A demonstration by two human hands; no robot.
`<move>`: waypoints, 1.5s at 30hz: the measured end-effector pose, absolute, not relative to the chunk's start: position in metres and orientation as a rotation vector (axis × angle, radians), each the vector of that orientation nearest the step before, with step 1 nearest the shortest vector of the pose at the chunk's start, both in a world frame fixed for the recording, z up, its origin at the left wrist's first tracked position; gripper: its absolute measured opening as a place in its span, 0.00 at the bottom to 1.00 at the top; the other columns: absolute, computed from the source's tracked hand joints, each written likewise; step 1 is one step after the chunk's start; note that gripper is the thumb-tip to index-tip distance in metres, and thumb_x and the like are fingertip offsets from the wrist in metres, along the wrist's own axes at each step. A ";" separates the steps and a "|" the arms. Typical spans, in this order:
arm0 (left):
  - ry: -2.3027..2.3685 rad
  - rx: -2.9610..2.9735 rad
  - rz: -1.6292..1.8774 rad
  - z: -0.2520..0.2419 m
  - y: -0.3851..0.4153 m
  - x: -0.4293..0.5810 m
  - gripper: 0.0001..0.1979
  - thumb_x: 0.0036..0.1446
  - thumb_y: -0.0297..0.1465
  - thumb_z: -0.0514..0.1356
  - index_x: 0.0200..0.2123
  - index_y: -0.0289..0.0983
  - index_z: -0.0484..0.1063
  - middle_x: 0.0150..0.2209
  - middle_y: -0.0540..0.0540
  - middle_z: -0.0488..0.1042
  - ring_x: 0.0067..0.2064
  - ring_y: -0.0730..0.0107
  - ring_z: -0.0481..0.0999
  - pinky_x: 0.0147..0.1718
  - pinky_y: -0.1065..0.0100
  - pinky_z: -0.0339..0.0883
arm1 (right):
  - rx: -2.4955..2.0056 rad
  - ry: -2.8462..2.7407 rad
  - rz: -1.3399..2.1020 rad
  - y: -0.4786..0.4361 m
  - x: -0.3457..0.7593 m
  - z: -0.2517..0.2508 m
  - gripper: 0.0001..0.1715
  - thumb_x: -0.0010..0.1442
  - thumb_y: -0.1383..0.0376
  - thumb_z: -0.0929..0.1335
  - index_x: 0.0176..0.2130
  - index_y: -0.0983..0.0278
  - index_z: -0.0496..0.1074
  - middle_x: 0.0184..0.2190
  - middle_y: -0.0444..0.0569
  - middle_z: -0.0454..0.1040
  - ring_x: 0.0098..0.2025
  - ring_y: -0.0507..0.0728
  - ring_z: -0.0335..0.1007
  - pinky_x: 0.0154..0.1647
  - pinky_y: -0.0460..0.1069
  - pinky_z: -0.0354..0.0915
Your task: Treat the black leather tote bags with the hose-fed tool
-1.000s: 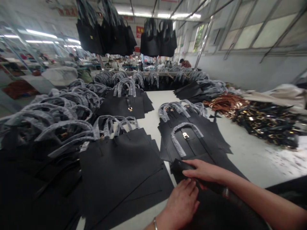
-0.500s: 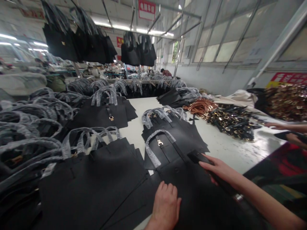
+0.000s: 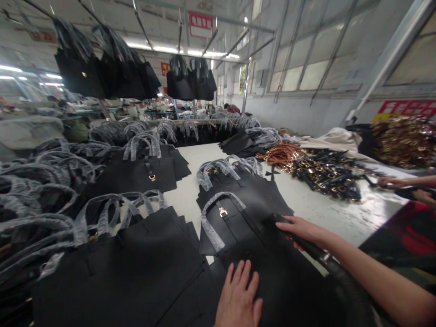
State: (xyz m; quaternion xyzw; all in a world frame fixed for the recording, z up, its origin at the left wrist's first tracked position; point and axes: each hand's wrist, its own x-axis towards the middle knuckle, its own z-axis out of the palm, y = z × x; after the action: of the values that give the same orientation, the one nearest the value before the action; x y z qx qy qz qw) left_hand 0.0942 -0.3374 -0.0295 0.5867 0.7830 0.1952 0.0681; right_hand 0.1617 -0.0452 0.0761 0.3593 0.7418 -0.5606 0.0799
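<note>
My left hand (image 3: 239, 293) lies with fingers spread on a black leather bag panel (image 3: 272, 272) at the lower middle. To its right, my right hand (image 3: 303, 230) is wrapped round a black handheld tool (image 3: 315, 250), whose dark front end is over the panel. Beyond my hands lies a black bag piece with a plastic-wrapped handle (image 3: 213, 231) and a gold buckle (image 3: 223, 212). More black panels (image 3: 126, 263) are stacked on the left, with wrapped handles at their far edge.
Black straps with gold buckles (image 3: 327, 175) and brown straps (image 3: 281, 154) are piled on the white table (image 3: 184, 200). At the right edge, another person's hand (image 3: 391, 181) is near a dark strap. Black bags (image 3: 78, 68) hang from an overhead rack.
My left hand has opened from curled fingers to a flat spread. My right hand has shifted slightly left with the tool. The view has tilted slightly up and turned right.
</note>
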 end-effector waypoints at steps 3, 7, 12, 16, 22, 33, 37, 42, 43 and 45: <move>2.373 1.746 0.610 -0.030 -0.335 0.095 0.31 0.56 0.31 0.57 0.64 0.43 0.59 0.68 0.44 0.49 0.67 0.50 0.52 0.63 0.44 0.51 | 1.071 2.210 -1.633 -0.045 0.166 0.080 0.24 0.57 0.48 0.70 0.43 0.63 0.70 0.20 0.41 0.70 0.13 0.51 0.66 0.10 0.43 0.61; 2.426 1.728 0.655 -0.034 -0.333 0.096 0.28 0.59 0.35 0.56 0.63 0.44 0.60 0.68 0.45 0.51 0.67 0.51 0.53 0.64 0.44 0.49 | 1.123 2.382 -1.595 -0.053 0.158 0.075 0.26 0.59 0.49 0.69 0.49 0.64 0.69 0.20 0.41 0.69 0.15 0.52 0.68 0.12 0.44 0.63; 2.550 1.707 0.636 -0.033 -0.329 0.096 0.27 0.61 0.37 0.54 0.63 0.45 0.60 0.67 0.47 0.54 0.67 0.54 0.53 0.64 0.48 0.50 | 1.262 2.682 -1.568 -0.052 0.160 0.084 0.33 0.61 0.50 0.68 0.61 0.58 0.62 0.22 0.40 0.70 0.18 0.53 0.70 0.16 0.44 0.66; 2.675 1.698 0.573 -0.030 -0.324 0.093 0.25 0.63 0.36 0.53 0.63 0.43 0.60 0.67 0.45 0.55 0.67 0.53 0.52 0.63 0.47 0.51 | 1.384 2.685 -1.609 -0.044 0.203 0.103 0.30 0.60 0.50 0.68 0.57 0.60 0.66 0.24 0.41 0.69 0.18 0.52 0.70 0.15 0.44 0.66; 2.748 1.695 0.529 -0.029 -0.318 0.092 0.24 0.63 0.36 0.52 0.62 0.41 0.63 0.65 0.42 0.58 0.67 0.51 0.53 0.63 0.46 0.51 | 1.568 2.463 -1.626 -0.067 0.294 0.102 0.34 0.57 0.53 0.71 0.59 0.61 0.64 0.21 0.39 0.68 0.15 0.52 0.67 0.12 0.43 0.63; 2.692 1.672 0.510 -0.023 -0.323 0.099 0.25 0.65 0.40 0.50 0.62 0.40 0.62 0.66 0.43 0.56 0.67 0.51 0.51 0.64 0.48 0.48 | 1.692 2.121 -1.914 -0.095 0.327 0.055 0.36 0.55 0.48 0.71 0.57 0.63 0.64 0.22 0.41 0.69 0.16 0.52 0.66 0.12 0.44 0.61; 2.584 1.594 0.614 -0.017 -0.332 0.122 0.30 0.63 0.46 0.51 0.64 0.40 0.60 0.68 0.42 0.52 0.67 0.46 0.50 0.63 0.44 0.48 | 1.602 2.388 -1.836 -0.093 0.285 0.059 0.42 0.54 0.49 0.71 0.62 0.62 0.61 0.23 0.41 0.70 0.16 0.54 0.68 0.12 0.46 0.63; 2.420 1.497 0.740 -0.009 -0.338 0.125 0.29 0.59 0.44 0.56 0.62 0.41 0.62 0.66 0.43 0.57 0.65 0.46 0.56 0.62 0.45 0.52 | 1.163 2.486 -1.680 -0.117 0.234 0.067 0.48 0.56 0.47 0.68 0.67 0.65 0.54 0.14 0.40 0.69 0.15 0.57 0.70 0.13 0.46 0.65; 2.414 1.452 0.789 -0.006 -0.338 0.114 0.25 0.60 0.40 0.55 0.60 0.41 0.65 0.63 0.43 0.61 0.62 0.50 0.60 0.61 0.49 0.56 | 1.094 2.507 -1.641 -0.124 0.225 0.068 0.48 0.56 0.48 0.68 0.67 0.66 0.53 0.13 0.40 0.70 0.15 0.58 0.70 0.14 0.46 0.65; 2.484 1.353 0.901 0.001 -0.336 0.082 0.19 0.62 0.31 0.52 0.56 0.39 0.68 0.58 0.42 0.67 0.58 0.58 0.67 0.58 0.58 0.62 | 0.982 2.552 -1.561 -0.138 0.208 0.067 0.47 0.57 0.49 0.68 0.67 0.67 0.53 0.16 0.41 0.73 0.16 0.57 0.71 0.14 0.46 0.66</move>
State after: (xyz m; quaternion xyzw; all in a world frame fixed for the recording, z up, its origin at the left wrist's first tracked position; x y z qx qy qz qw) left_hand 0.0816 -0.3357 0.0014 0.4541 0.8336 0.3024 0.0862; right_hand 0.2076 -0.1385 0.0673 0.3119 0.8105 -0.4958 -0.0035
